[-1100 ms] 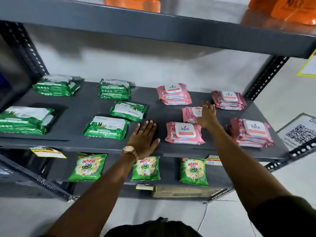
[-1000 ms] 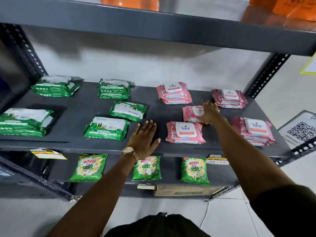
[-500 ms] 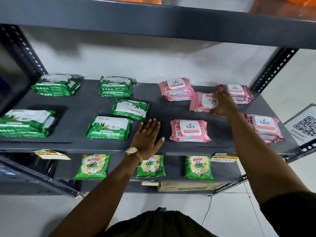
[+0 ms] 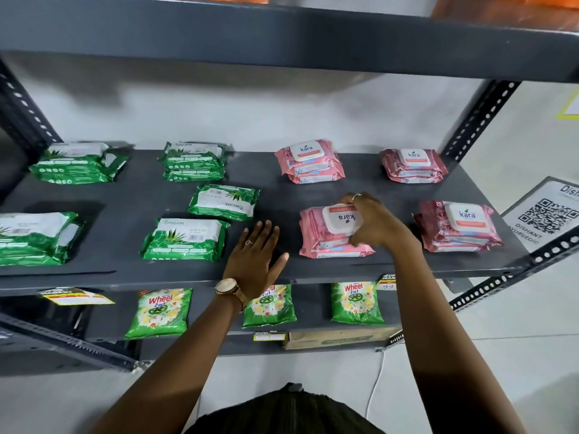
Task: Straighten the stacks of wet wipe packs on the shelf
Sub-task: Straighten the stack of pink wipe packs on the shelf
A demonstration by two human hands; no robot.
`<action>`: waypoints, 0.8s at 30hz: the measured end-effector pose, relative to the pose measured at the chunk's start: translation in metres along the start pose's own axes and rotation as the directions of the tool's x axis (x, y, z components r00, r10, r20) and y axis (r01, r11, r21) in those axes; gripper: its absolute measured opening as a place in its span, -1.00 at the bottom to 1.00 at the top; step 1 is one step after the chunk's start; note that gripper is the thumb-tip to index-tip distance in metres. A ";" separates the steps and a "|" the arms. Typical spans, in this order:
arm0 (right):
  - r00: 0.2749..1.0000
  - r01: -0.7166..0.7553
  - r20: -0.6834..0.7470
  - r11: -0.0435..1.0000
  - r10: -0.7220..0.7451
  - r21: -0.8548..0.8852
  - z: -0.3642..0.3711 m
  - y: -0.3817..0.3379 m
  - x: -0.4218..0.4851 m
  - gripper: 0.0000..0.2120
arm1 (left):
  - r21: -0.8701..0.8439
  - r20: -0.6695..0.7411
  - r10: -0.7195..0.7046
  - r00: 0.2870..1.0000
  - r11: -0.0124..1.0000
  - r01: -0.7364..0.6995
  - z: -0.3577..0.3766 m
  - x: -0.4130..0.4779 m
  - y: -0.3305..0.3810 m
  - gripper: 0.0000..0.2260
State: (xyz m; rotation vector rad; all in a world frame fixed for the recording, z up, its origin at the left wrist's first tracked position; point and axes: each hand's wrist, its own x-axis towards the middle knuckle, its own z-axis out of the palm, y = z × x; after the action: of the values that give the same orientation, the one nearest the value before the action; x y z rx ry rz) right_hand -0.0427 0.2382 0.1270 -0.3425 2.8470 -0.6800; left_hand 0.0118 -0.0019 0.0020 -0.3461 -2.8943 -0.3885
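Observation:
Pink Kara wipe packs and green Origami wipe packs lie on the grey shelf [image 4: 125, 195]. My right hand [image 4: 372, 225] grips a pink pack [image 4: 329, 222], its label turned round, on top of another pink pack [image 4: 332, 250] near the front edge. My left hand [image 4: 255, 261] lies flat on the shelf with fingers spread, just left of that pile. Pink stacks sit at the back centre [image 4: 310, 162], back right [image 4: 413, 166] and front right [image 4: 457, 225]. Two single green packs [image 4: 224, 202] [image 4: 185, 239] lie askew in the middle.
Green stacks sit at the back left [image 4: 78, 162], back middle [image 4: 194, 161] and front left [image 4: 34, 238]. The upper shelf [image 4: 282, 36] hangs low overhead. Slotted posts [image 4: 479, 117] frame the sides. Wheel detergent bags [image 4: 159, 311] stand on the lower shelf. A QR sign [image 4: 545, 214] hangs at right.
My right hand lifted the loose pink pack from mid-shelf, swung it toward the back, then brought it forward onto the front pink pack. My left hand stayed flat on the shelf.

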 end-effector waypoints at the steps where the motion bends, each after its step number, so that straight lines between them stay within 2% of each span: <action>1: 1.000 0.002 -0.008 1.000 -0.002 -0.005 0.002 -0.001 -0.001 -0.28 | 0.007 0.001 0.001 1.000 1.000 -0.001 0.000 0.000 -0.001 -0.43; 6: 1.000 0.001 0.020 1.000 0.000 -0.029 0.003 -0.004 -0.002 -0.24 | 0.011 0.003 0.010 1.000 1.000 -0.010 0.000 0.000 -0.001 -0.40; 10: 0.992 -0.025 0.119 0.997 0.033 -0.070 -0.002 0.003 -0.005 0.07 | 0.006 -0.004 0.014 1.000 1.000 -0.014 -0.002 0.000 0.000 -0.39; 12: 0.991 -0.023 0.129 0.997 0.032 -0.067 -0.008 0.003 -0.006 0.15 | -0.001 0.002 0.006 1.000 1.000 -0.006 -0.003 0.000 0.000 -0.39; 14: 0.990 -0.017 0.138 0.998 0.026 -0.066 -0.013 -0.001 -0.004 0.07 | -0.002 0.014 -0.008 1.000 1.000 0.008 -0.003 0.000 0.000 -0.39; 16: 0.989 -0.010 0.148 0.995 0.025 -0.098 -0.016 -0.008 0.000 -0.12 | -0.002 0.026 -0.013 1.000 1.000 0.013 -0.002 0.001 0.000 -0.41; 19: 0.997 -0.038 0.050 0.971 0.051 -0.234 -0.018 -0.017 0.004 -0.36 | -0.012 0.037 -0.020 0.999 1.000 0.020 -0.003 0.001 0.001 -0.41; 21: 0.994 -0.108 -0.051 0.941 0.097 -0.320 -0.017 -0.021 0.005 -0.38 | -0.014 0.037 -0.026 0.999 1.000 0.027 -0.003 0.001 0.001 -0.41; 24: 0.965 -0.249 -0.171 0.901 0.199 -0.356 -0.011 -0.030 0.001 -0.27 | -0.009 0.039 -0.026 0.999 1.000 0.026 -0.003 0.001 0.001 -0.42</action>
State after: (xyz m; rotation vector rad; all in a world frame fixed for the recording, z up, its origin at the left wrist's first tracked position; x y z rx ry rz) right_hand -0.0413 0.2167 0.1504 -0.0167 3.0673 -0.1118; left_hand 0.0115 -0.0020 0.0054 -0.3216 -2.9380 -0.4043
